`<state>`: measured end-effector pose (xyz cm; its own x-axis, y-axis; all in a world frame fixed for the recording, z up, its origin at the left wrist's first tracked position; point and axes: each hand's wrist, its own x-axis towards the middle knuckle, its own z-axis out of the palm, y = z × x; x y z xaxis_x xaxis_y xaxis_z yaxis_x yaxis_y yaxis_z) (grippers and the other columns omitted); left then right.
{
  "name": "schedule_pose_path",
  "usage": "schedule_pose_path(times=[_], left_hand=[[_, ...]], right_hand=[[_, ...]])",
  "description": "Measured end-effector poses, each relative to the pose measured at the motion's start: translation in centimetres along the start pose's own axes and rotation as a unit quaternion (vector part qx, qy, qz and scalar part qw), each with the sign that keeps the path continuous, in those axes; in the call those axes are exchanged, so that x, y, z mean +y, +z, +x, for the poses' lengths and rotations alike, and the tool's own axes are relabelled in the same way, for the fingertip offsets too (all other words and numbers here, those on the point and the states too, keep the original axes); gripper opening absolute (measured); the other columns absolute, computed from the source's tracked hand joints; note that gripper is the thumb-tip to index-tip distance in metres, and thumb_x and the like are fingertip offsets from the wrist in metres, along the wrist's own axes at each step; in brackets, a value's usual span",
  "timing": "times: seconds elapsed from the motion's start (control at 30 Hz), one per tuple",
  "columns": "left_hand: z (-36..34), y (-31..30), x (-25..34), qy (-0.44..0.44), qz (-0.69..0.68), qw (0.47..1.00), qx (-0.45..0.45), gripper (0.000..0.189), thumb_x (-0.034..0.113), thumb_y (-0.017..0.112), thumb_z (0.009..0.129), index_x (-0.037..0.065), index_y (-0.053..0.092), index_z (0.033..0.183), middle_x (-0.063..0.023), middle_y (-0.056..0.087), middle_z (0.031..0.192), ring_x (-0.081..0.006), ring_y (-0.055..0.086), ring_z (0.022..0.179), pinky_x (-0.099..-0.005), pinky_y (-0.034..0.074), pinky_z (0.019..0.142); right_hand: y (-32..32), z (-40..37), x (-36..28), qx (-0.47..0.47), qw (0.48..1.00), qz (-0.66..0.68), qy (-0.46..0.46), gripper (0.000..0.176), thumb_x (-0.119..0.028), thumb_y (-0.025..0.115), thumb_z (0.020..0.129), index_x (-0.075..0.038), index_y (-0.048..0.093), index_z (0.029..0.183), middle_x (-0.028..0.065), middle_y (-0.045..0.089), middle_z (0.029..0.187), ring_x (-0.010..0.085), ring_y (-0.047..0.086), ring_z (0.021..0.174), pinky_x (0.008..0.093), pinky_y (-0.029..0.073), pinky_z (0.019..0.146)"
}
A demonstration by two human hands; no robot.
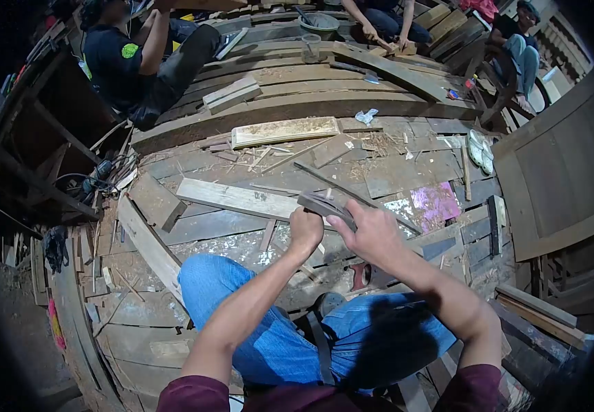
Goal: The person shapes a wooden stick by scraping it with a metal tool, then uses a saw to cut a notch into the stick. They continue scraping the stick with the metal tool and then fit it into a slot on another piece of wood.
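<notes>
In front of my knees I hold a small dark wooden hand plane (325,205), with a pale piece sticking up from its top. My left hand (306,232) is closed in a fist at its left end. My right hand (374,233) grips the other end, thumb along the near side. Beneath and behind the hands a pale wooden plank (231,198) lies across the floor. A narrow dark strip of wood (358,197) runs diagonally just beyond the plane. Below my right hand is a red handle (361,277), perhaps of a saw, partly hidden by my leg.
Boards and shavings cover the floor. A planed board (285,132) lies ahead, before a thick beam (297,110). Sandals (480,152) and a panelled door (557,165) are at right. A person (115,62) sits at upper left; others work at the back.
</notes>
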<state>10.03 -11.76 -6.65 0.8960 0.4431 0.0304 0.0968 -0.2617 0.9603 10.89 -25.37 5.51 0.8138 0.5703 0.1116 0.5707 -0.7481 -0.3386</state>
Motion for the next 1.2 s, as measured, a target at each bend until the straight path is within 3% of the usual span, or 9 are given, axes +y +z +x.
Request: schedule_pose_path(times=[0.17, 0.27, 0.43, 0.53, 0.7, 0.87, 0.93, 1.03, 1.2], left_hand=[[0.4, -1.0, 0.1, -0.012, 0.145, 0.985, -0.090, 0.036, 0.022, 0.040, 0.089, -0.002, 0.066, 0.086, -0.0275, 0.064, 0.082, -0.0450, 0.062, 0.083, -0.0493, 0.048, 0.074], [-0.3, 0.0, 0.2, 0.050, 0.017, 0.998, 0.041, 0.039, 0.024, 0.040, 0.089, -0.004, 0.065, 0.080, -0.0280, 0.063, 0.076, -0.0457, 0.062, 0.078, -0.0511, 0.047, 0.071], [0.5, -1.2, 1.3, -0.149, 0.031, 0.985, -0.087, 0.029, 0.017, 0.045, 0.089, -0.002, 0.067, 0.088, -0.0234, 0.067, 0.082, -0.0397, 0.064, 0.078, -0.0450, 0.049, 0.071], [-0.4, 0.2, 0.7, -0.024, -0.118, 0.992, 0.045, 0.034, 0.020, 0.044, 0.089, -0.005, 0.065, 0.080, -0.0262, 0.062, 0.070, -0.0399, 0.063, 0.071, -0.0472, 0.046, 0.066], [1.0, -0.7, -0.6, -0.141, -0.072, 0.983, -0.092, 0.026, 0.013, 0.045, 0.084, -0.005, 0.064, 0.082, -0.0238, 0.065, 0.076, -0.0359, 0.065, 0.077, -0.0453, 0.046, 0.068], [1.4, -0.3, -2.2, -0.065, -0.022, 0.994, -0.079, 0.036, 0.021, 0.043, 0.087, -0.004, 0.061, 0.070, -0.0242, 0.061, 0.064, -0.0373, 0.063, 0.069, -0.0479, 0.043, 0.063], [1.0, -0.9, -0.4, -0.176, -0.090, 0.977, -0.082, 0.043, 0.026, 0.041, 0.092, -0.003, 0.058, 0.065, -0.0233, 0.058, 0.061, -0.0372, 0.060, 0.065, -0.0490, 0.040, 0.061], [0.7, -0.3, -2.6, -0.022, 0.003, 0.998, -0.051, 0.052, 0.034, 0.040, 0.096, -0.002, 0.053, 0.062, -0.0198, 0.053, 0.056, -0.0352, 0.053, 0.058, -0.0483, 0.036, 0.058], [0.7, -1.3, -0.3, -0.149, -0.087, 0.981, -0.084, 0.059, 0.042, 0.040, 0.097, -0.002, 0.051, 0.059, -0.0135, 0.048, 0.051, -0.0274, 0.048, 0.054, -0.0439, 0.034, 0.055]], right_hand=[[-0.1, 0.4, 0.3, 0.016, 1.000, -0.006, 0.014, 0.041, -0.045, 0.058, 0.091, -0.005, 0.058, 0.100, 0.0206, 0.062, 0.063, 0.0414, 0.064, 0.062, 0.0503, 0.050, 0.055], [-0.3, 0.0, -0.6, -0.034, 0.999, -0.022, 0.028, 0.040, -0.045, 0.058, 0.091, -0.005, 0.057, 0.093, 0.0198, 0.062, 0.064, 0.0407, 0.064, 0.062, 0.0503, 0.050, 0.054], [0.0, 0.5, 0.2, 0.000, 1.000, 0.003, 0.019, 0.042, -0.046, 0.059, 0.089, -0.005, 0.059, 0.098, 0.0196, 0.062, 0.062, 0.0407, 0.064, 0.060, 0.0494, 0.051, 0.055], [0.0, 0.1, -0.4, -0.030, 0.999, -0.021, 0.021, 0.040, -0.044, 0.059, 0.090, -0.004, 0.057, 0.093, 0.0187, 0.062, 0.064, 0.0399, 0.063, 0.060, 0.0493, 0.049, 0.052], [0.3, 0.7, 0.4, 0.021, 1.000, 0.013, -0.005, 0.043, -0.048, 0.057, 0.090, -0.005, 0.058, 0.095, 0.0190, 0.060, 0.058, 0.0398, 0.064, 0.059, 0.0490, 0.051, 0.053], [-0.2, 1.3, 0.3, -0.006, 0.999, -0.027, 0.029, 0.040, -0.044, 0.056, 0.092, -0.004, 0.057, 0.094, 0.0195, 0.061, 0.060, 0.0402, 0.064, 0.060, 0.0492, 0.051, 0.054], [0.1, 1.3, 0.9, 0.035, 0.999, 0.003, 0.022, 0.041, -0.045, 0.056, 0.092, -0.004, 0.057, 0.094, 0.0199, 0.061, 0.060, 0.0402, 0.064, 0.060, 0.0494, 0.051, 0.054], [-0.2, 1.1, 0.8, -0.007, 0.999, -0.001, 0.045, 0.041, -0.044, 0.056, 0.093, -0.003, 0.056, 0.092, 0.0206, 0.061, 0.061, 0.0412, 0.064, 0.061, 0.0494, 0.050, 0.054], [0.0, 1.2, 1.2, 0.030, 0.999, 0.028, 0.032, 0.041, -0.043, 0.057, 0.092, -0.003, 0.056, 0.092, 0.0214, 0.061, 0.062, 0.0425, 0.063, 0.061, 0.0505, 0.049, 0.053]])
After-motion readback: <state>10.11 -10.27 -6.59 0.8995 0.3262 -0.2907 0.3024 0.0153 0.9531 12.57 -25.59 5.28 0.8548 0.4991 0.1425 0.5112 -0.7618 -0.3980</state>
